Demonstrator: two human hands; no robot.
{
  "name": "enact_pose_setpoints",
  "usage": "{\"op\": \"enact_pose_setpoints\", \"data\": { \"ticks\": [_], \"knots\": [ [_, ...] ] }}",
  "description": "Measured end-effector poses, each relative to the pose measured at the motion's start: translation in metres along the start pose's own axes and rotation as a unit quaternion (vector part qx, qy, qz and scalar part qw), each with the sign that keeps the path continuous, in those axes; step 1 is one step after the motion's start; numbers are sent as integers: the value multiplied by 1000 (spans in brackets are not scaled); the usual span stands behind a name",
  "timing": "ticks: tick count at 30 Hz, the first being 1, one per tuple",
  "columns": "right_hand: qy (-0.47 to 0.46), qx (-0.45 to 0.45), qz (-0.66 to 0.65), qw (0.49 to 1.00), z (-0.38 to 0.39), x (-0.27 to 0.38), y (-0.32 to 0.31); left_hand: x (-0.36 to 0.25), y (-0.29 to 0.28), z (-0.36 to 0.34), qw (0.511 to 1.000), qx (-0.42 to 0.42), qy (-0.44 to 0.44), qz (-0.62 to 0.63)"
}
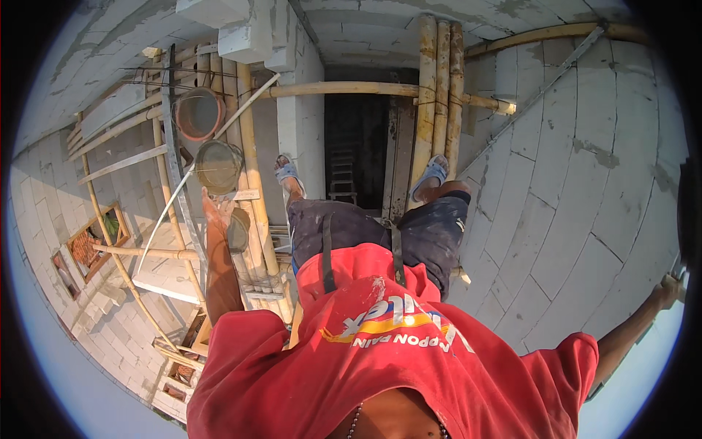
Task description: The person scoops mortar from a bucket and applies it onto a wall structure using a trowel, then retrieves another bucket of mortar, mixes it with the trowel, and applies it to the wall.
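Red printed T-shirt, L hand uncurled, apparently empty — nr round bucket, R hand curled — can't tell what's held.

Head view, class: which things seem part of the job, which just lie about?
Likely in use:
- round grey bucket beside the left hand
- bamboo poles by the right sandal
- right hand: hold unclear

Seemingly lying about:
- orange-rimmed bucket
- white rod

left hand near a grey bucket beside bamboo poles
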State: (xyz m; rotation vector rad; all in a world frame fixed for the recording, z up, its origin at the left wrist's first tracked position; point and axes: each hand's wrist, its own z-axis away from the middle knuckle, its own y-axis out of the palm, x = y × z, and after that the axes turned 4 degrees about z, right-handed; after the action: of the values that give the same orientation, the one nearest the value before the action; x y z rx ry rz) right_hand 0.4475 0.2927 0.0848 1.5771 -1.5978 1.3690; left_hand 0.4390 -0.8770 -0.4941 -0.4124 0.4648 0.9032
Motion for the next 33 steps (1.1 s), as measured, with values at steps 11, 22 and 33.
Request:
{"op": "enact_pose_setpoints", "data": {
  "ticks": [11, 22, 33],
  "knots": [
    [322, -32, 36, 946, 511, 8, -6, -41, 10, -245, 991, -65, -106, -45],
    [372, -145, 40, 916, 607, 41, -59, -12, -3, -278, 956, -155, -85, 233],
    [259, -205, 146, 932, 601, 23, -36, -17, -20, -232, 975, -46, -56, 208]
  ]
}}
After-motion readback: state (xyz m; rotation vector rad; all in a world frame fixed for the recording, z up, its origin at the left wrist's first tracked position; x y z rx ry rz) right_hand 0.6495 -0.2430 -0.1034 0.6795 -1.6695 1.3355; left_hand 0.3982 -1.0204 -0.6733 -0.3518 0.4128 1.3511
